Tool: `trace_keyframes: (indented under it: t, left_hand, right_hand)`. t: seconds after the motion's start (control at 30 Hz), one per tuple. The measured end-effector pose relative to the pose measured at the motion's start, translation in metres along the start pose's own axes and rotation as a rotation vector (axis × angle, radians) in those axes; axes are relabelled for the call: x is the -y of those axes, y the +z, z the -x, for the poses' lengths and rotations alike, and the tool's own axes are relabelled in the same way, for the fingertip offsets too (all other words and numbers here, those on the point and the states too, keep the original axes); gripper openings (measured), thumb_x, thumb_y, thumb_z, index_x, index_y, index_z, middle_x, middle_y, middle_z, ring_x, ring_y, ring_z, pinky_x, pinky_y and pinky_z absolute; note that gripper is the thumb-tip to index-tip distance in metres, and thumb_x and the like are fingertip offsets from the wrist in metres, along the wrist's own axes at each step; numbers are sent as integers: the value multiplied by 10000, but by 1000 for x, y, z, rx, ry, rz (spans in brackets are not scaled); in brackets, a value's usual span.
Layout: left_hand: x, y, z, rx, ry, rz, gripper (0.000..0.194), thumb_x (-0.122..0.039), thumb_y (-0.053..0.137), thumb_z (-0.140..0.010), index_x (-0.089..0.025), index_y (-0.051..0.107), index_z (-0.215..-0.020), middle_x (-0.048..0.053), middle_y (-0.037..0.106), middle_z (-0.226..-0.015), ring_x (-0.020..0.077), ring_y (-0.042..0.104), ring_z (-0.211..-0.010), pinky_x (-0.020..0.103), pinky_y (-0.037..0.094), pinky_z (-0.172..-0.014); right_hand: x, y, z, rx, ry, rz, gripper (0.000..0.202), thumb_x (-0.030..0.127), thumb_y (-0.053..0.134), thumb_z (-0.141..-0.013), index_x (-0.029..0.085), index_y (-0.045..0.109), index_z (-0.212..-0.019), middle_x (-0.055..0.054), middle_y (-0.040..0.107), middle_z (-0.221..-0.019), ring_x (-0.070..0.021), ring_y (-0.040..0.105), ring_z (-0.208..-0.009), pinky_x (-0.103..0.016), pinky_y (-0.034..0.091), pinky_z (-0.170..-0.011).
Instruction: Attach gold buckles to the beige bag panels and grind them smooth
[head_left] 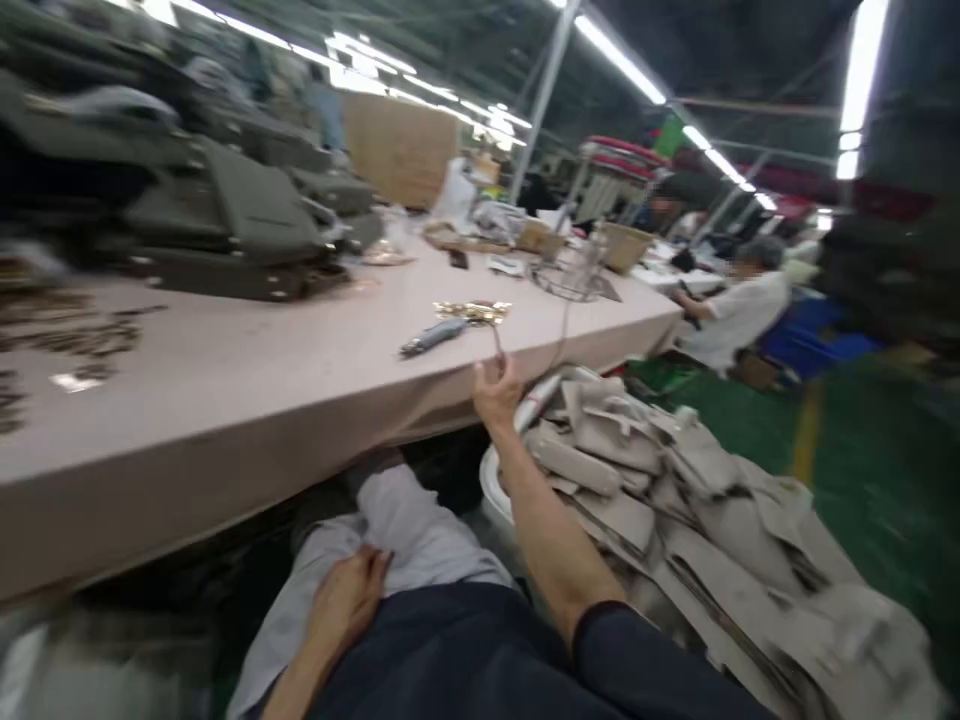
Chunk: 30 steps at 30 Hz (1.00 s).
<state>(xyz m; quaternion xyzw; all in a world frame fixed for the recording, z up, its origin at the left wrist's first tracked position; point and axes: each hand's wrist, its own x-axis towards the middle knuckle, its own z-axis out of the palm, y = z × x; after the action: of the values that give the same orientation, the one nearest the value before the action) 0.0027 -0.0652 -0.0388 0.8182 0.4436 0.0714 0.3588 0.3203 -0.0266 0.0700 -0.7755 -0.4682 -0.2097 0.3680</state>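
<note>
Right hand (496,388) at the bench (247,390) edge, fingers pinched on a thin wire (498,343); left hand (346,600) flat, fingers loosely apart, on a pale cloth (409,530).

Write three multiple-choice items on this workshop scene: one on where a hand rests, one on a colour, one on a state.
1. Where does the left hand rest?
A. on the person's lap
B. on the table
C. on the pile of pieces

2. What colour are the stacked bags at the far left of the table?
A. red
B. dark olive green
C. white

3. How is the right hand held?
A. flat on the floor
B. raised at the table edge, fingers pinching a thin wire-like piece
C. tucked in a pocket

Answers: 1 A, it lies on the light cloth over the thigh; 2 B, the stack is dull green; 3 B, the fingers close just below the edge.
</note>
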Motion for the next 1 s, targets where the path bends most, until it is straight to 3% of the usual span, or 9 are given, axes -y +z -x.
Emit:
trace_keyframes:
  t: [0.07,0.13,0.17,0.27,0.4,0.6,0.73,0.87,1.0]
  left_hand:
    - [4,18,-19,73,93,-133,395,-433,396,-1005,-211,689,-860,122,767,-814,335,737,-897,339,473,-762]
    - [10,20,-20,87,99,-182,419,-460,363,-1007,-229,682,-863,127,783,-867,334,739,-917,330,464,-752]
    - [12,18,-15,89,96,-190,418,-468,365,-1004,-237,679,-851,121,786,-871,330,740,-915,324,459,-743]
    - [10,12,6,74,95,-153,418,-485,381,-985,-245,641,-762,102,758,-765,314,736,-842,308,436,-700]
    - [9,15,26,114,133,2,433,-522,408,-943,-252,581,-653,45,657,-590,259,672,-652,298,406,-634]
    - [4,18,39,54,134,79,433,-568,459,-889,-252,551,-608,7,586,-550,230,590,-590,296,398,-612]
    - [-10,18,42,61,149,80,441,-563,439,-903,-249,483,-595,-1,537,-531,219,568,-571,297,387,-607]
    - [-16,18,42,69,166,92,432,-565,444,-894,-245,498,-609,-1,533,-534,213,563,-569,292,384,-599]
    - [-11,21,34,98,170,119,468,-602,445,-887,-233,550,-619,-1,545,-545,215,568,-584,289,394,-601]
  right_hand:
    - [-70,-56,27,-160,155,80,531,410,536,-1025,129,441,-1465,-161,590,-1336,-265,579,-1206,-451,477,-1058]
    - [-116,-97,64,-215,306,170,583,399,513,-1007,106,384,-1495,-176,603,-1302,-268,570,-1187,-419,454,-1059]
    - [-136,-114,83,-190,375,230,601,393,521,-988,104,380,-1496,-179,608,-1290,-277,569,-1175,-420,447,-1053]
    - [-191,-155,133,89,585,536,588,369,481,-976,77,396,-1478,-217,588,-1295,-306,545,-1187,-411,406,-1062]
    - [-241,-182,175,282,633,617,713,281,702,-794,68,463,-1431,-241,550,-1344,-353,497,-1237,-407,373,-1068]
    - [-252,-157,189,442,567,710,676,81,604,-813,75,444,-1470,-247,534,-1371,-328,454,-1271,-426,293,-1097]
    - [-246,-152,176,463,532,711,523,97,633,-798,73,561,-1315,-240,588,-1268,-303,497,-1206,-397,344,-1029]
    - [-244,-181,156,428,520,670,518,196,716,-743,131,596,-1243,-182,630,-1238,-284,544,-1170,-346,398,-964]
    - [-247,-237,147,333,554,631,650,355,765,-717,158,588,-1311,-147,679,-1223,-277,618,-1111,-327,454,-917]
